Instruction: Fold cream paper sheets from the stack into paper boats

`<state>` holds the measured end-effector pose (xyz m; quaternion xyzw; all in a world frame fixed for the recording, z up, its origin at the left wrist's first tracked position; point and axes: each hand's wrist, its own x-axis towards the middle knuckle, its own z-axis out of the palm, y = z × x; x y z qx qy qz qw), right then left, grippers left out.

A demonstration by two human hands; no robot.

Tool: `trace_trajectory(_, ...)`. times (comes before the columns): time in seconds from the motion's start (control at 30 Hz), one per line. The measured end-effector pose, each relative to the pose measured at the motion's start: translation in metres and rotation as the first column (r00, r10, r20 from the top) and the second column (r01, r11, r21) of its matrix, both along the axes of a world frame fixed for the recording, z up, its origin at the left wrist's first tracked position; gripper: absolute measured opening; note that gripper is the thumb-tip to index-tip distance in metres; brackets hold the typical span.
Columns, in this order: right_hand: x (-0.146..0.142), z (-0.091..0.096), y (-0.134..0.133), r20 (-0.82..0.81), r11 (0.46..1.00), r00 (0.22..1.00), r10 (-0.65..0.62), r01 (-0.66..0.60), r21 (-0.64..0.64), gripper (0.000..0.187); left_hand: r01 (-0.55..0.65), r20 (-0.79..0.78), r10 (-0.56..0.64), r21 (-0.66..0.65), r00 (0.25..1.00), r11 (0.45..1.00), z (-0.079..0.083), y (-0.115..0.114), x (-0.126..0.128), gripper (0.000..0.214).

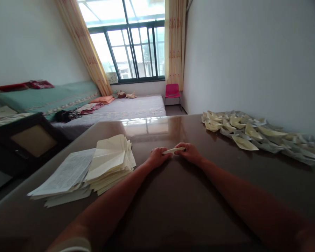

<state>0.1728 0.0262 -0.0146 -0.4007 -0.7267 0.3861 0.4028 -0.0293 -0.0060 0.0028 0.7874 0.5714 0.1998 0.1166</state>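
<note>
My left hand [157,157] and my right hand [190,152] meet at the middle of a dark brown table [173,210]. Both pinch a small folded cream paper piece [173,150], which lies flat and narrow between them. The fingers of each hand are curled onto its ends. To the left lies a stack of cream sheets [111,162] partly on top of a stack of printed white sheets [65,176]. At the right, along the wall, a heap of folded paper boats [249,134] covers the table.
Beyond the table stands a bed with a grey cover [120,110], a pink chair [172,91] under a barred window [132,45], and a dark cabinet [26,140] at the left. A white wall [252,59] runs along the table's right side.
</note>
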Motion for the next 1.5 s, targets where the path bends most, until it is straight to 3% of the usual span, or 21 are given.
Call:
trace_trajectory(0.37,0.009,0.002,0.005,0.028,0.992,0.996,0.085,-0.082,-0.093,0.026,0.036,0.062,-0.038,0.022,0.997,0.999,-0.003,-0.006,-0.009,0.031)
trace_trajectory(0.53,0.016,0.007,0.002,0.222,0.995,0.971,0.093,-0.087,-0.038,0.024,0.167,0.118,-0.173,0.057,0.978,0.984,-0.003,-0.006,-0.013,0.016)
trace_trajectory(0.7,0.019,0.020,-0.006,0.256,0.993,0.959,0.118,-0.119,-0.012,0.057,0.212,0.172,-0.222,0.074,0.960,0.974,-0.002,-0.009,-0.017,0.018)
trace_trajectory(0.77,0.018,0.026,-0.009,0.209,0.995,0.977,0.040,-0.059,0.084,0.049,0.236,0.135,-0.246,0.086,0.960,0.968,-0.002,-0.011,-0.016,0.018)
trace_trajectory(0.83,0.018,0.032,-0.011,0.214,0.971,0.976,-0.039,-0.014,0.240,0.031,0.252,0.112,-0.262,0.096,0.958,0.963,-0.001,-0.012,-0.015,0.016)
trace_trajectory(0.97,0.020,0.040,-0.018,0.463,0.885,0.881,-0.094,-0.140,0.444,0.012,0.319,0.122,-0.332,0.110,0.935,0.941,-0.002,-0.014,-0.012,0.017)
trace_trajectory(1.07,0.023,0.047,-0.023,0.610,0.869,0.787,-0.097,-0.232,0.437,0.011,0.371,0.144,-0.387,0.127,0.911,0.920,-0.003,-0.015,-0.009,0.018)
trace_trajectory(1.27,0.027,0.054,-0.026,0.674,0.854,0.733,-0.089,-0.292,0.430,0.009,0.389,0.148,-0.408,0.146,0.901,0.910,-0.005,-0.014,-0.008,0.023)
trace_trajectory(1.5,0.029,0.041,-0.020,0.739,0.908,0.673,-0.033,-0.289,0.304,0.007,0.428,0.131,-0.451,0.167,0.883,0.888,-0.007,-0.015,-0.008,0.027)
